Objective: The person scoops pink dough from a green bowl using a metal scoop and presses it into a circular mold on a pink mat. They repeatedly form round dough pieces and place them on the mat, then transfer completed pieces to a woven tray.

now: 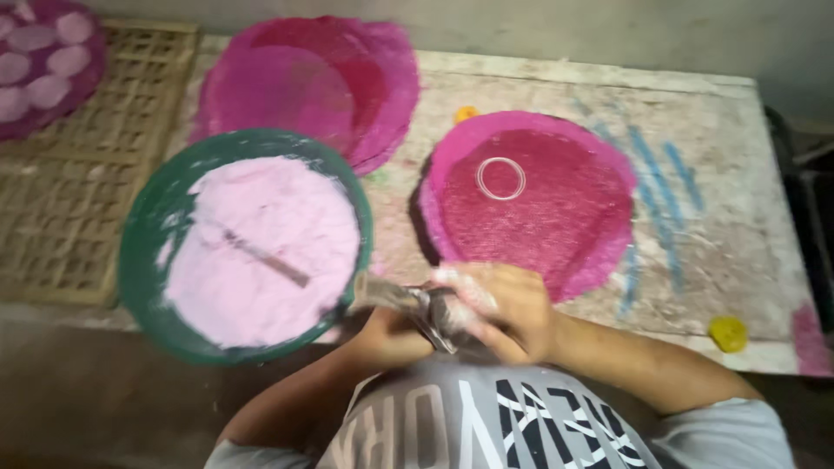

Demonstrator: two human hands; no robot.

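The right hand (512,308) is wrapped tight round a grey cloth bag (439,314) smeared with pale paste, and the left hand (391,334) grips the same bag from below, close against the person's chest at the front edge of the worktop (721,156). Just to the left stands a green bowl (143,234) full of pink paste with a stick (265,254) lying in it. Beyond the hands lies a round pink mat (539,208) with a thin ring (500,179) on it
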